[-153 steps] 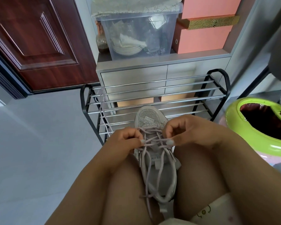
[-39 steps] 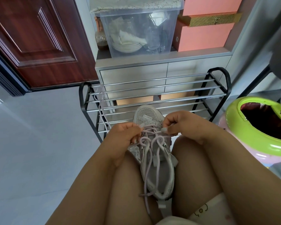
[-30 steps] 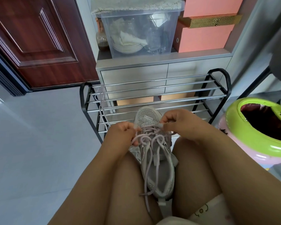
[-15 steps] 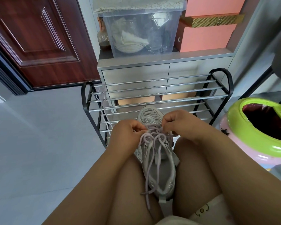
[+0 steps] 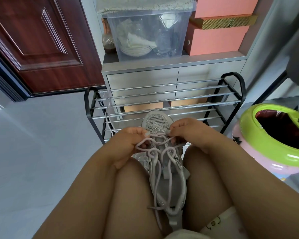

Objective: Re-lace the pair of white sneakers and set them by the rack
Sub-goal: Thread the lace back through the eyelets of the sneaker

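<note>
A white mesh sneaker (image 5: 156, 122) lies between my thighs, toe pointing away toward the shoe rack (image 5: 171, 100). Its pale lilac lace (image 5: 160, 171) crosses the eyelets, and loose ends trail back over the heel. My left hand (image 5: 126, 144) pinches the lace on the shoe's left side near the toe-end eyelets. On the right side my right hand (image 5: 188, 133) pinches the same lace. A short stretch of lace runs taut between the two hands. A second loose lace (image 5: 107, 109) hangs over the rack's left end. The other sneaker is not in view.
Behind the rack stands a grey drawer cabinet (image 5: 162, 78) with a clear storage bin (image 5: 148, 31) and orange boxes (image 5: 217, 37) on it. A green and pink bin (image 5: 273, 135) sits at the right. A dark wooden door (image 5: 41, 44) and grey floor (image 5: 33, 152) lie at the left.
Both hands have shifted along the lace toward the toe end of the sneaker, and the crossing between them is now pulled taut. The shoe stays between my thighs.
</note>
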`<state>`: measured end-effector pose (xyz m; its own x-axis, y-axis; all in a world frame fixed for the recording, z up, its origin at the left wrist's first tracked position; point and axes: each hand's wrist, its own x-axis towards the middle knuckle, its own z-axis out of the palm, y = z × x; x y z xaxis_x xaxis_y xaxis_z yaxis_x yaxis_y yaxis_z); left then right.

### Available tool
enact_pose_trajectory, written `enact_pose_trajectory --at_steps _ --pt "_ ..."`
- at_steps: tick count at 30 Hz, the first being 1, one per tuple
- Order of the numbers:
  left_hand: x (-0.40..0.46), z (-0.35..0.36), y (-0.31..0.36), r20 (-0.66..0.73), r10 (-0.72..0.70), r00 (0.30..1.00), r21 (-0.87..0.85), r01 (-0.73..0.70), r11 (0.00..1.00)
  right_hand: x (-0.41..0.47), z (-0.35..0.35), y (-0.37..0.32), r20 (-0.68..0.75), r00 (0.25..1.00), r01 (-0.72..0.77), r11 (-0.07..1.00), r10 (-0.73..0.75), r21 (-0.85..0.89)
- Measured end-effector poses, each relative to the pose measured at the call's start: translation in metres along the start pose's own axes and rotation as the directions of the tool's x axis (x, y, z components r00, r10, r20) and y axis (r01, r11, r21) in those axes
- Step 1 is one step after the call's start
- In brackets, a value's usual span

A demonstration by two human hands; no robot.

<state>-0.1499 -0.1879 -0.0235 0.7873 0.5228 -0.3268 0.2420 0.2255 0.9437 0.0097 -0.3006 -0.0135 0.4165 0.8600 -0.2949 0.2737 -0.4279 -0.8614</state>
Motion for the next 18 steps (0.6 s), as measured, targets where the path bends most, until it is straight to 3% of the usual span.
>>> enact_pose_trajectory --at_steps 4,6,8,12,18 --pt "0.0033 0.0043 -0.0049 -0.153 0.127 0.980 0.409 -0.054 0.911 0.0009 -0.0002 0.0014 -0.033 0.999 -0.014 0.998 0.012 -0.062" --pt "0.0034 0.0054 -0.0065 -0.191 0.196 0.962 0.462 -0.088 0.882 0.0009 -0.0001 0.0017 -0.041 0.999 -0.007 0.997 0.004 -0.074" --pt "0.0013 0.0045 -0.0072 -0.189 0.221 0.957 0.417 -0.125 0.900 0.0001 -0.0001 0.0013 -0.043 0.999 0.010 0.997 -0.014 -0.082" --pt "-0.0007 0.0037 -0.0060 -0.136 0.190 0.972 0.102 -0.177 0.979 -0.0024 -0.0012 -0.0006 -0.045 0.997 0.052 0.995 -0.056 -0.088" --pt "0.0043 0.0066 -0.0111 -0.194 0.188 0.963 0.207 -0.147 0.967 -0.0026 -0.0001 -0.0003 -0.080 0.995 0.043 0.990 -0.054 -0.133"
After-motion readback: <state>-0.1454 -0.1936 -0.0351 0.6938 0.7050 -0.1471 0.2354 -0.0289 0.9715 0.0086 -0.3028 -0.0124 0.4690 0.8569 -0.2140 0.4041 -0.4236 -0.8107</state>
